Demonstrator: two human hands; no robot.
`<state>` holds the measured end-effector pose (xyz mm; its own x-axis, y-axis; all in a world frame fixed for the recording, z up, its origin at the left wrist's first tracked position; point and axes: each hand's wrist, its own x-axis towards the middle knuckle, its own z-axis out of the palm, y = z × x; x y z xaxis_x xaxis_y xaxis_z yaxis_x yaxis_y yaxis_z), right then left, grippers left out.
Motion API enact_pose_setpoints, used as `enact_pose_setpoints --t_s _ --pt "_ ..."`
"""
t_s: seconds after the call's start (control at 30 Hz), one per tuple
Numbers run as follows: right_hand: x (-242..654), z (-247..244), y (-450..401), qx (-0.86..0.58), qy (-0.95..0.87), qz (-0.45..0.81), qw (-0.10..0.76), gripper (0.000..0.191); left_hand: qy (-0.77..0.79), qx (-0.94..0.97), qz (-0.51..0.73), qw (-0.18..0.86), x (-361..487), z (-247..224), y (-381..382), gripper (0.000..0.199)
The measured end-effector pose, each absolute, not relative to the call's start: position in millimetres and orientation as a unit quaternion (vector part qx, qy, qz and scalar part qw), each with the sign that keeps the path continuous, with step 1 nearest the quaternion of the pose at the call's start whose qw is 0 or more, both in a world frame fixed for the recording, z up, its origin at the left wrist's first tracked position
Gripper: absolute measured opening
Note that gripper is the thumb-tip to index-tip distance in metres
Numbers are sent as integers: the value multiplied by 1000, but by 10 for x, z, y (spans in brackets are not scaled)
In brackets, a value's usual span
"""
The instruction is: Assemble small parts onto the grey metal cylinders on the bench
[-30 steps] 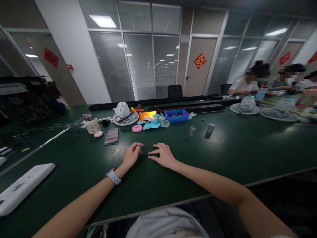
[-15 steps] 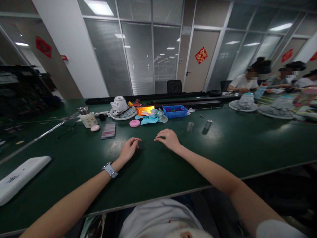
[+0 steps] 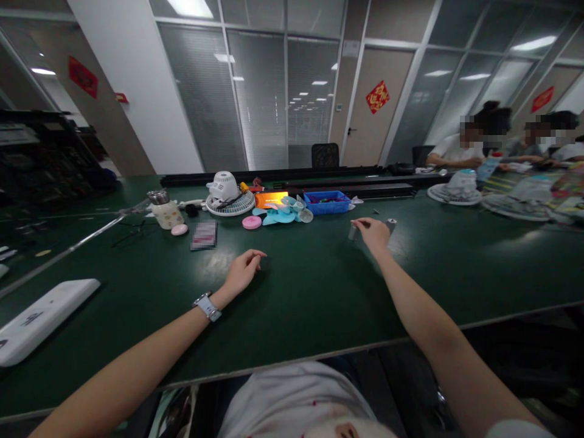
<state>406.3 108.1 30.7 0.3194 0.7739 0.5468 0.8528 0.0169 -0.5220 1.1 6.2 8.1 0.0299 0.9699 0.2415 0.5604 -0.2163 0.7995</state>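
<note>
Two silver cylinders that look like batteries stand on the green table. My right hand reaches to the left battery, with thumb and fingertips closed at its top. That battery appears upright and at table level. The other battery stands just behind my right hand, which partly hides it. My left hand rests on the table left of the middle, fingers loosely bent and apart, holding nothing. A watch with a pale strap is on my left wrist.
Farther back are a white fan, light blue fan blades, a pink round lid and a blue tray. To the left stand a cup and a white flat device. Other people sit far right.
My right hand has moved right from the middle of the table to the left battery and closed on its top. The left hand has stayed nearly still; the view has shifted slightly.
</note>
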Motion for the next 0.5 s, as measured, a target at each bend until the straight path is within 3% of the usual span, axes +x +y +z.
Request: enact_pose_setpoints --t_s 0.5 --pt "4036 317 1128 -729 -572 -50 372 42 576 679 380 249 20 118 40 41"
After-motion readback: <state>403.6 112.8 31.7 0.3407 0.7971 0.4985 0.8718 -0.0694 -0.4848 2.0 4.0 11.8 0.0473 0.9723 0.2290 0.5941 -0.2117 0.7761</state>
